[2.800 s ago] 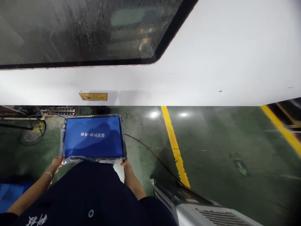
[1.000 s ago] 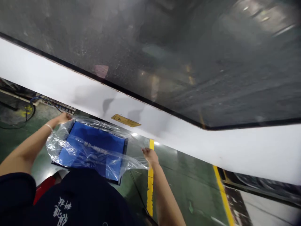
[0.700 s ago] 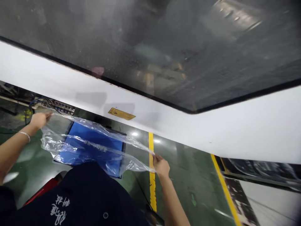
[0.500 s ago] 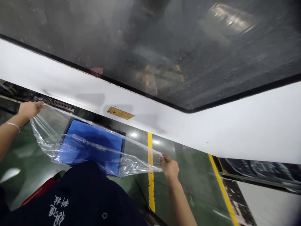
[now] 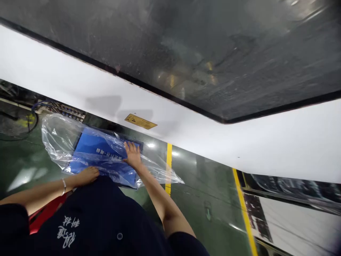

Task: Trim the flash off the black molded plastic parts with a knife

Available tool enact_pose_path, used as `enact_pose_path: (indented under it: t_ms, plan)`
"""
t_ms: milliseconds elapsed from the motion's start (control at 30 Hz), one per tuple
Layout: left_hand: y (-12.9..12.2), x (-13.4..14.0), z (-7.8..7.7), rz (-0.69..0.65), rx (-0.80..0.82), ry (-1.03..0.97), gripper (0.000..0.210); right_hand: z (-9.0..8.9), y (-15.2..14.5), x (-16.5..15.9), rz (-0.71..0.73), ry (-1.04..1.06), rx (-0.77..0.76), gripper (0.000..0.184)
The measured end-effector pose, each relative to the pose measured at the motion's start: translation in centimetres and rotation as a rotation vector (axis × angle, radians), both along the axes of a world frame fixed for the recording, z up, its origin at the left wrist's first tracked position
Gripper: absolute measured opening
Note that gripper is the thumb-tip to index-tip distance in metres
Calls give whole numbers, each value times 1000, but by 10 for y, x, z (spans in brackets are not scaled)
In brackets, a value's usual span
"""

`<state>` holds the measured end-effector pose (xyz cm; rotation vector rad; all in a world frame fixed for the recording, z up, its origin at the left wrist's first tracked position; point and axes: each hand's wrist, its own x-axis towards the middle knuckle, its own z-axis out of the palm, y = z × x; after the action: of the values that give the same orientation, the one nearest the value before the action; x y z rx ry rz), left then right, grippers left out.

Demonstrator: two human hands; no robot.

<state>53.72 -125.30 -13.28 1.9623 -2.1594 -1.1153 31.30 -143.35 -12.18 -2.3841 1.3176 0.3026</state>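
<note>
Crinkled clear plastic (image 5: 60,142) drapes a rectangular screen (image 5: 99,145) beneath the splayed right hand (image 5: 132,155)

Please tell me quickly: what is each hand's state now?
Left hand: fingers curled at the near edge of the blue screen; whether it grips the clear plastic cannot be told.
Right hand: open, fingers spread over the blue screen.

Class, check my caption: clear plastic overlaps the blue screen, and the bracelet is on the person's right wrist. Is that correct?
Not quite: the head view shows the bracelet on the person's left wrist, not the right. Clear plastic overlaps the blue screen.
</note>
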Motion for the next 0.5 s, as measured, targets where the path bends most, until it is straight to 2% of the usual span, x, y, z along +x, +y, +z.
enact_pose_path:
  t_ms: [33, 133, 200, 267, 367, 433, 500]
  plan:
    - [4, -6, -19, -87, 2, 15, 22, -8, -3, 11, -5, 25, 15, 74]
    - [-10, -5, -67, -203, -11, -7, 47, -15, -20, 18, -51, 50, 23, 36]
    - [-36, 2, -93, -229, -40, -25, 49, -10, -27, 11, -79, 32, -12, 34]
    - [-64, 7, -113, -236, -76, -33, 49, -2, -19, 0, -96, 4, -50, 39]
    - [-95, 8, -135, -240, -122, -23, 47, 0, 28, -15, -84, -5, -11, 38]
    - [-104, 7, -144, -235, -150, -9, 45, -11, 74, -21, -52, 6, 85, 30]
    - [-105, 6, -150, -216, -182, -2, 45, -29, 117, -26, -30, 19, 203, 19]
